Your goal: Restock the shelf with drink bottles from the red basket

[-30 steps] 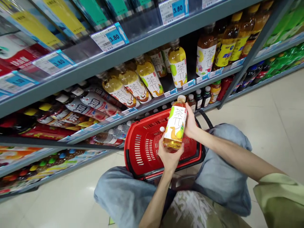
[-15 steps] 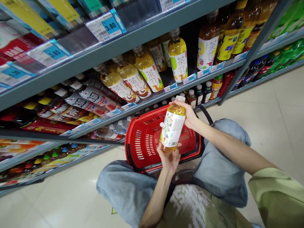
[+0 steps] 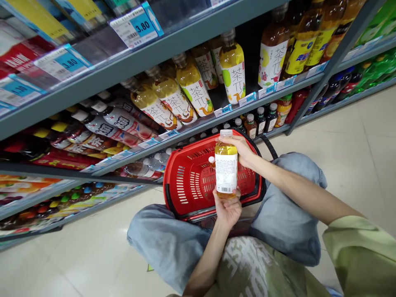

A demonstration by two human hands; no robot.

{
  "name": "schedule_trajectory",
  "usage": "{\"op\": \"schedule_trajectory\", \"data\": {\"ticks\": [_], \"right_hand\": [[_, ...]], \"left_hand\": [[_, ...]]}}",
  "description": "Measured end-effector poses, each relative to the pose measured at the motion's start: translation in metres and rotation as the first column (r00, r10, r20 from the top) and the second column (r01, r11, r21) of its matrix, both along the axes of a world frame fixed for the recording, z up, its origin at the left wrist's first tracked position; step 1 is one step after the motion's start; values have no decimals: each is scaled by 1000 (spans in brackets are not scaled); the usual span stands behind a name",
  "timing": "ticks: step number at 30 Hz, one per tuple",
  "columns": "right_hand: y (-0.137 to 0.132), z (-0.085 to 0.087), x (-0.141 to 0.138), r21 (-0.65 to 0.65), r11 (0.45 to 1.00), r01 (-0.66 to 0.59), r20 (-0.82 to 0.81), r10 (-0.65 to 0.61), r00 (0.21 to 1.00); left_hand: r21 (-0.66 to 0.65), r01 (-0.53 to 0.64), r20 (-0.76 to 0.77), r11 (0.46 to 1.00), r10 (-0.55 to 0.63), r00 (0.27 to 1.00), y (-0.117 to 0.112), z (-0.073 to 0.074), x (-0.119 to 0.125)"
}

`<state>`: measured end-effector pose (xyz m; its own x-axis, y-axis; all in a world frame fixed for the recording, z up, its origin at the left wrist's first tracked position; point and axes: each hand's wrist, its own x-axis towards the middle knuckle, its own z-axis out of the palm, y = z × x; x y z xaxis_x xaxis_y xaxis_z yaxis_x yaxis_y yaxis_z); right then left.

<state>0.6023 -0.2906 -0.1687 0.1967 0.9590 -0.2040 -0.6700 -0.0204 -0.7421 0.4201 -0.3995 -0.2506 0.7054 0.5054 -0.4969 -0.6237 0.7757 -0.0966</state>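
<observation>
I hold a yellow tea bottle [image 3: 226, 165] upright over a red shopping basket [image 3: 185, 185]. Its white back label with a barcode faces me. My left hand [image 3: 228, 209] cups the bottle's base from below, fingers closed on it. Fingers of my right hand [image 3: 242, 149] wrap the bottle's shoulder near the white cap. The basket sits on the floor between my knees, in front of the shelves. A second bottle cap shows inside the basket.
Grey metal shelves [image 3: 198, 45] run across the view with rows of similar tea bottles [image 3: 192, 88], dark drink bottles and blue price tags [image 3: 137, 27]. Small bottles [image 3: 260, 119] stand on the low shelf behind the basket. Pale tiled floor [image 3: 355, 136] lies to the right.
The bottle has been turned in my hands: the front label with large characters faced me, now the back label with the barcode does. It has also come upright.
</observation>
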Motion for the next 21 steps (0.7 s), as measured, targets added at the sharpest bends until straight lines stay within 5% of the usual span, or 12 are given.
{"op": "schedule_trajectory", "data": {"ticks": [6, 11, 17, 21], "right_hand": [[2, 6, 6, 42, 999, -31, -53, 34, 998], [5, 6, 10, 75, 997, 28, -148, -17, 989], [6, 10, 12, 37, 998, 56, -187, -48, 981], [6, 12, 15, -8, 999, 43, -228, -44, 973]], "left_hand": [[33, 21, -58, 999, -19, 998, 9, 20, 6], [252, -11, -316, 968, 93, 944, 17, 36, 8], [533, 96, -546, 841, 255, 798, 22, 35, 1], [696, 183, -640, 695, 483, 598, 24, 30, 0]]}}
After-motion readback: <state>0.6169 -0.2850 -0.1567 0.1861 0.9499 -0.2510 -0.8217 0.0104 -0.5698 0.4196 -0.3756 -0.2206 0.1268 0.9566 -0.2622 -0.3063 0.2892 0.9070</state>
